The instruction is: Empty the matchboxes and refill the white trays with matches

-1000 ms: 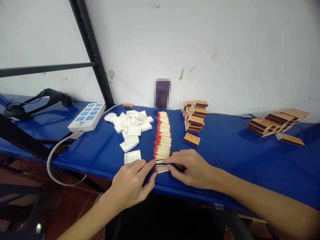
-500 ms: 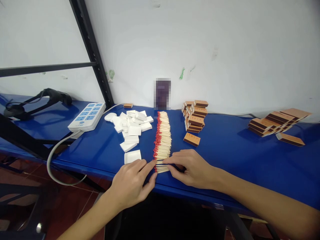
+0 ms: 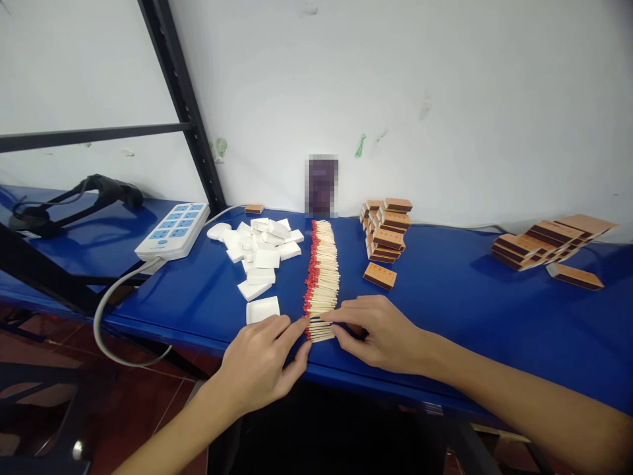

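Observation:
A long row of red-tipped matches (image 3: pixel 322 270) lies across the blue table (image 3: pixel 469 310), running from the wall toward me. My left hand (image 3: pixel 260 363) and my right hand (image 3: pixel 380 330) meet at the near end of the row. The fingertips of both pinch a small bunch of matches (image 3: pixel 320 330) from either side. A white inner tray (image 3: pixel 262 309) lies just left of my left hand. A single brown matchbox sleeve (image 3: pixel 379 275) lies beyond my right hand.
A heap of white trays (image 3: pixel 262 247) lies left of the matches, a stack of brown sleeves (image 3: pixel 386 227) right of them. More sleeves (image 3: pixel 548 244) sit far right. A power strip (image 3: pixel 172 231) with its cable, a black stand (image 3: pixel 74 201) and a black rack post (image 3: pixel 182 105) stand at the left.

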A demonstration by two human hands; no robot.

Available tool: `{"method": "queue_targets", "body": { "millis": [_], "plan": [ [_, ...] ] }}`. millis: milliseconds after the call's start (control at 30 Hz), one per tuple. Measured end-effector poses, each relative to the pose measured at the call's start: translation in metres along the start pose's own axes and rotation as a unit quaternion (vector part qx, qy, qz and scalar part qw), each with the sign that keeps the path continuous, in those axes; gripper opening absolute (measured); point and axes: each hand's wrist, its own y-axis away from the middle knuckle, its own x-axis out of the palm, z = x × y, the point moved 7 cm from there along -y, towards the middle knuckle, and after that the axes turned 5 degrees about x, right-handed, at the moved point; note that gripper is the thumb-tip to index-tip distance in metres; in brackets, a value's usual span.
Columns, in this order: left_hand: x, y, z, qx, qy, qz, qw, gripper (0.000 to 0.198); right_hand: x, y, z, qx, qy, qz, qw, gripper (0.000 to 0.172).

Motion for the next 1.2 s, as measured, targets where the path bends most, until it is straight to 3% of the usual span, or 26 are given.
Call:
{"method": "queue_targets", "body": {
  "millis": [300,733,1200],
  "plan": [
    [0.0012,-0.0001,0.0003,-0.009,0.001,0.023,1.0,0.03,-0.0012,-0.0002,0.0001,0.003,-0.009,-0.007,1.0,0.028],
    [0.0018,-0.0001,0.0003,-0.007,0.011,0.03,0.999,0.03,0.0008,0.0002,-0.0003,0.01,-0.004,0.006,1.0,0.028],
    [0.0032,0.0009,0.0053,-0.032,0.045,0.045,0.997,0.03,-0.0033,-0.0008,0.0021,0.0,0.001,-0.021,1.0,0.031]
  ]
}}
